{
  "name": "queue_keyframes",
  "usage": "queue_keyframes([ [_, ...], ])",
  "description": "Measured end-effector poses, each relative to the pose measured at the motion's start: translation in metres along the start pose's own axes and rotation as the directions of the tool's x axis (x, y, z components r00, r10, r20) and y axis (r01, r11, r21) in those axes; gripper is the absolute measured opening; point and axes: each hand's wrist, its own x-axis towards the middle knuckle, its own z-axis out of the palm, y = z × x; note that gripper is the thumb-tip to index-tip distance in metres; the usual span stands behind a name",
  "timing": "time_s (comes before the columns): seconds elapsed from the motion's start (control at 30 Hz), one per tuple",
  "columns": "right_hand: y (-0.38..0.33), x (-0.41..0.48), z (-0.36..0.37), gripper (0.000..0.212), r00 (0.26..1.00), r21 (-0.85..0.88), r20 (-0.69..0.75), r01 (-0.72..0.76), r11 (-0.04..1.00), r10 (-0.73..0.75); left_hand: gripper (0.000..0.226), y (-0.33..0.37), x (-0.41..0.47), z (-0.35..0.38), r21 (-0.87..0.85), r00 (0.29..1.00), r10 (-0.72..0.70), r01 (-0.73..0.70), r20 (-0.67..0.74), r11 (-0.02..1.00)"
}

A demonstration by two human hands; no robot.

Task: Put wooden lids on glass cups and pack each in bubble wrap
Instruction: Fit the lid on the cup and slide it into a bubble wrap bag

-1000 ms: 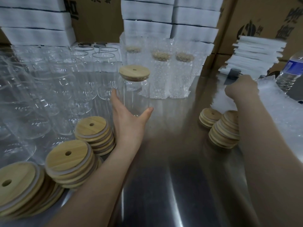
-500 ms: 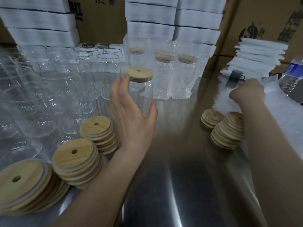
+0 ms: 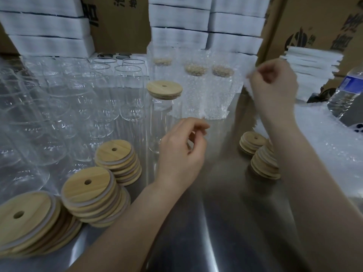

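Behind the capped empty glass cup (image 3: 161,122), bubble-wrap sleeves (image 3: 197,101) hold lidded cups (image 3: 196,70).

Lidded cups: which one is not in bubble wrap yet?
The front cup, bare glass under its wooden lid, just beyond the left hand. The three wrapped cups stand behind it.

Five stacks of wooden lids (image 3: 115,154), three bubble-wrapped cups (image 3: 196,91), one lidded unwrapped cup (image 3: 162,118), one raised bubble wrap sheet (image 3: 249,89), one water bottle (image 3: 345,95).
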Motion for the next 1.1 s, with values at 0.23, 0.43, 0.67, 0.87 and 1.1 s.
queue_keyframes([
  [0.23, -0.009, -0.046, 0.031, 0.019, 0.975, 0.4, 0.218, -0.116, 0.909, 0.029, 0.02, -0.001, 0.005, 0.002, -0.332, 0.878, -0.442, 0.479, 0.184, 0.813],
  [0.43, -0.007, -0.062, 0.035, 0.034, 0.905, 0.374, 0.418, -0.09, 0.923, -0.081, 0.017, -0.004, 0.009, 0.002, -0.439, 0.755, -0.573, 0.654, 0.32, 0.616],
  [0.67, -0.009, -0.066, 0.029, 0.021, 0.785, 0.33, 0.616, -0.19, 0.925, -0.059, 0.024, -0.008, 0.01, 0.001, -0.397, 0.735, -0.59, 0.678, 0.334, 0.619],
  [0.87, -0.007, -0.058, 0.032, 0.018, 0.769, 0.494, 0.613, -0.553, 0.67, 0.183, 0.027, -0.011, 0.004, 0.005, -0.305, 0.82, -0.437, 0.551, 0.369, 0.777],
  [1.1, -0.004, -0.055, 0.035, 0.014, 0.77, 0.708, 0.571, -0.637, 0.303, 0.285, 0.051, -0.017, 0.003, 0.01, -0.159, 0.807, -0.508, 0.568, 0.301, 0.808],
])
